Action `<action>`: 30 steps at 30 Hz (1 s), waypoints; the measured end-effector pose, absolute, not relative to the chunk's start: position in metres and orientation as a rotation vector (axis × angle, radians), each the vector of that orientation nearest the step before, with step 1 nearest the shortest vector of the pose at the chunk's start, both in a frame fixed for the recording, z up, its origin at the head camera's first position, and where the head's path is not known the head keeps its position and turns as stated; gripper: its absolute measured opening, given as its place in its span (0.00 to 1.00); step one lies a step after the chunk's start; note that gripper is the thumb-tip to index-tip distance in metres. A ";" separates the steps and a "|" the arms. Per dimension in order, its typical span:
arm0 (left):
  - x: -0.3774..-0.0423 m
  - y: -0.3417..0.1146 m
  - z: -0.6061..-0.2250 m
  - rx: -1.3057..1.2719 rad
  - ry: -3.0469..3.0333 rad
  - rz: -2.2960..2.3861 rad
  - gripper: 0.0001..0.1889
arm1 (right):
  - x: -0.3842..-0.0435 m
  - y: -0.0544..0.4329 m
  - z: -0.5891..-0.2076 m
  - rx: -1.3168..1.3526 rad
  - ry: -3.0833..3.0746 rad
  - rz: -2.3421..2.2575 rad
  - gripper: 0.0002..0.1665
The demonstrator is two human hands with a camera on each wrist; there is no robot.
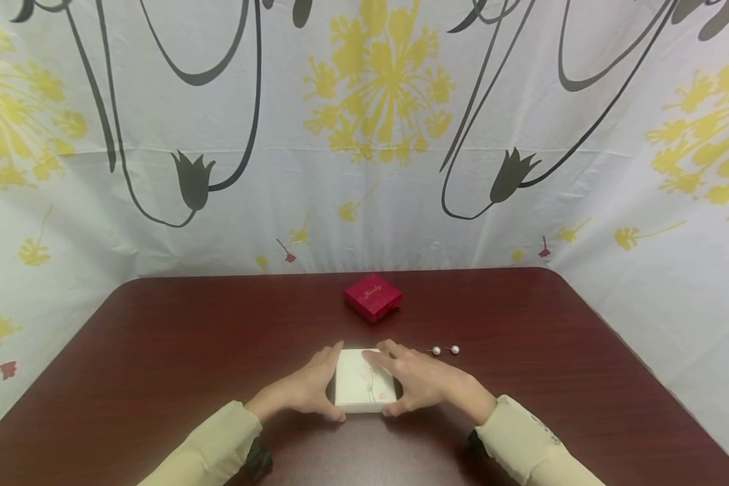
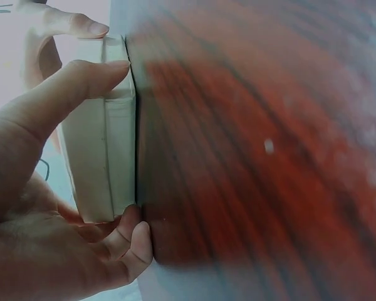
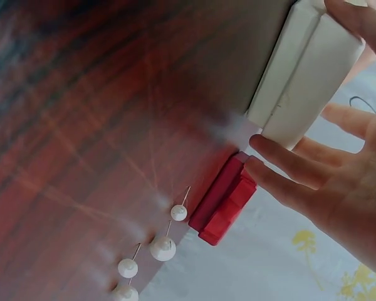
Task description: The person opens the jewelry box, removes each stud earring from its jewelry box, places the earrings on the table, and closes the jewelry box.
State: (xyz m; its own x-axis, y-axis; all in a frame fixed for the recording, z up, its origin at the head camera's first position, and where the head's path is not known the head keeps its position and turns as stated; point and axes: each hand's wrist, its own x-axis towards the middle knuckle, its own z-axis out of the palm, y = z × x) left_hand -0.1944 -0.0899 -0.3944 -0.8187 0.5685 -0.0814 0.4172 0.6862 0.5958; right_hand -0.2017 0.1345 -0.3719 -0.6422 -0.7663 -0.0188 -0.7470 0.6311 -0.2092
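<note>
A white lidded box (image 1: 364,378) with a small printed motif lies flat on the dark wooden table, between both hands. From its left side my left hand (image 1: 310,385) holds it, the thumb at the front edge and the fingers along the side and back. My right hand (image 1: 425,378) grips the right side, thumb at the front corner and fingers reaching over the top and far edge. In the left wrist view, the left thumb presses on the pale front wall of the white box (image 2: 91,163). Its lid seam shows in the right wrist view.
A red jewelry box (image 1: 373,297) sits farther back on the table (image 1: 219,324). Right of the right hand lie pearl-headed pins (image 1: 455,349); the right wrist view shows several pearls (image 3: 163,248). Behind the table hangs a white flowered curtain (image 1: 352,223).
</note>
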 end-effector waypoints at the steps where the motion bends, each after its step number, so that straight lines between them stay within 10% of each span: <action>1: -0.194 -0.090 -0.394 0.784 2.636 0.840 0.60 | -0.202 0.135 -0.372 -1.276 2.739 -0.283 0.51; 30: -0.203 -0.100 -0.395 0.934 2.725 0.917 0.49 | -0.212 0.127 -0.377 -1.247 2.717 -0.462 0.53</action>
